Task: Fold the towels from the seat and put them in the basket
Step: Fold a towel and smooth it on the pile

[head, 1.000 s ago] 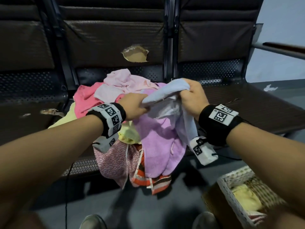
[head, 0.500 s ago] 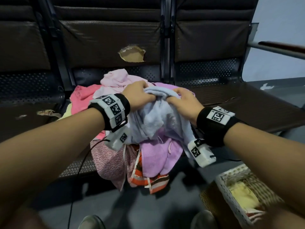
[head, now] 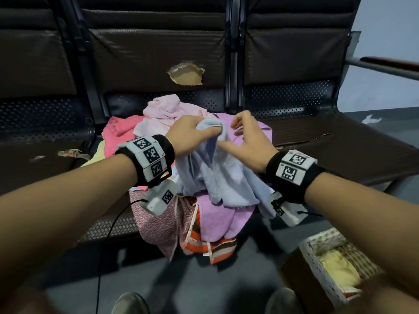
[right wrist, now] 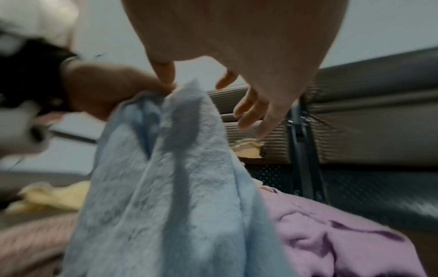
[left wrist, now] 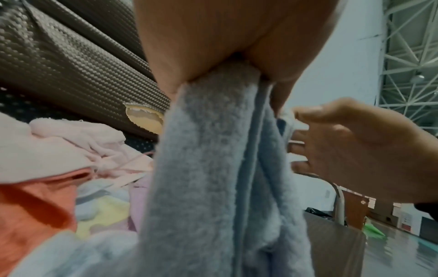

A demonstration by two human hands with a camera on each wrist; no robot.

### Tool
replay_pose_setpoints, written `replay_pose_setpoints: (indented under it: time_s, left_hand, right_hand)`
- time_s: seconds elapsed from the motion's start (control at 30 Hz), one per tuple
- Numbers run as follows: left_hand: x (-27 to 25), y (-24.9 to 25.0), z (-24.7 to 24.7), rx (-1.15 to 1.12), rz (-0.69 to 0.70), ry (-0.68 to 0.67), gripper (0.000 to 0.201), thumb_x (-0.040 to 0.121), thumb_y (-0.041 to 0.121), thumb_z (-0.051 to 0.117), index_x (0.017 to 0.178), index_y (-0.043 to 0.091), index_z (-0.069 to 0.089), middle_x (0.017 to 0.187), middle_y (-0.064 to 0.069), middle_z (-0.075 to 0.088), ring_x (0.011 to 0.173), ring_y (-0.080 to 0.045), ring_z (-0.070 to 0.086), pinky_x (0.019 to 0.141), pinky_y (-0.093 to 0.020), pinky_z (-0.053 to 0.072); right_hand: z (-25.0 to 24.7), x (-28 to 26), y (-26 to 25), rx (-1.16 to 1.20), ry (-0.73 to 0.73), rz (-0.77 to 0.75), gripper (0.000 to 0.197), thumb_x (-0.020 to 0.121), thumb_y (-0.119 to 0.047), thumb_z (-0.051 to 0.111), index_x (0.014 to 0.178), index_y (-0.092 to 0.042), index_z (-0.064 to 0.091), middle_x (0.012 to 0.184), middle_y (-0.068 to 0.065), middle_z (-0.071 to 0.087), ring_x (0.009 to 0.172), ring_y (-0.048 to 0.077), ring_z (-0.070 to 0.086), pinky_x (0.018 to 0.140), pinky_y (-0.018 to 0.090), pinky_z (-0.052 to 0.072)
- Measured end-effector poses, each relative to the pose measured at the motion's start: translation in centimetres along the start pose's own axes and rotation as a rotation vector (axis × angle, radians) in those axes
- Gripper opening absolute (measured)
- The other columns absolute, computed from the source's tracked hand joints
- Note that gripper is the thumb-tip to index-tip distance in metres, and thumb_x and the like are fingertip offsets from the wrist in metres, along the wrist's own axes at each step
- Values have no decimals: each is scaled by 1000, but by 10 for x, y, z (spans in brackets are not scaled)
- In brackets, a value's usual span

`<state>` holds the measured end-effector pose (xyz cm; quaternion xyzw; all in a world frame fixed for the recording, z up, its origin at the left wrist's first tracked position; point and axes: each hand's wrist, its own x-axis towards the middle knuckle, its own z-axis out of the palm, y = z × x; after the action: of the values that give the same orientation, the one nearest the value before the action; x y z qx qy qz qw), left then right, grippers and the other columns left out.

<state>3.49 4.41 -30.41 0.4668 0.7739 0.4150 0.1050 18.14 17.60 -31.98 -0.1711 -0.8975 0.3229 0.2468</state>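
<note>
A pale blue towel (head: 217,173) hangs bunched over a heap of towels (head: 163,114) on the middle seat. My left hand (head: 192,134) grips its top corner, seen close in the left wrist view as blue towel (left wrist: 208,168) pinched under my fingers. My right hand (head: 247,141) hovers just right of that corner with fingers spread and loosely bent, holding nothing; the right wrist view shows these fingers (right wrist: 249,110) apart from the blue towel (right wrist: 170,187). A lilac towel (head: 222,223) lies beneath. The woven basket (head: 317,252) stands on the floor at lower right with a yellow towel (head: 340,268) inside.
Dark seats run along the back; the middle backrest has a torn hole (head: 186,74). The right seat (head: 328,150) is bare. Pink, coral, yellow and striped towels (head: 208,245) spill over the seat's front edge. My shoes (head: 131,302) show on the grey floor.
My right hand has let go of the blue towel and opened its fingers. The left hand keeps its grip, and the towel has dropped lower onto the heap.
</note>
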Motion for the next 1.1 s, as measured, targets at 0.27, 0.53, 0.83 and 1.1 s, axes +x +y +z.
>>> replay_pose_setpoints:
  time_s: [0.27, 0.53, 0.83, 1.1]
  left_hand:
    - [4, -5, -4, 133, -60, -40, 38, 78, 58, 74, 75, 22, 62, 72, 3, 65, 65, -14, 57, 64, -31, 45]
    - [4, -9, -11, 279, 79, 300, 14, 87, 28, 55, 99, 26, 61, 104, -2, 58, 94, -24, 57, 77, -34, 47]
    - [17, -6, -9, -224, -397, 287, 33, 100, 9, 39, 114, -12, 60, 116, -34, 62, 109, -44, 60, 94, -46, 48]
    - [18, 15, -21, -666, -307, 371, 11, 84, 14, 62, 89, 5, 66, 82, -14, 57, 76, -22, 56, 68, -35, 43]
  right_hand:
    - [2, 3, -2, -19, 38, 134, 24, 100, -19, 50, 89, -4, 66, 84, 19, 69, 80, 34, 63, 78, 42, 53]
    - [1, 6, -13, 205, 122, 88, 20, 103, -28, 50, 86, -17, 53, 51, -15, 45, 46, 1, 37, 49, 17, 31]
    - [-2, -5, -22, -204, -123, -307, 31, 93, -12, 56, 120, -24, 47, 88, -3, 60, 76, 17, 57, 69, 33, 46]
    - [8, -9, -12, -482, -509, 26, 37, 87, -4, 47, 100, -29, 71, 90, -6, 65, 98, 24, 65, 85, 32, 53]
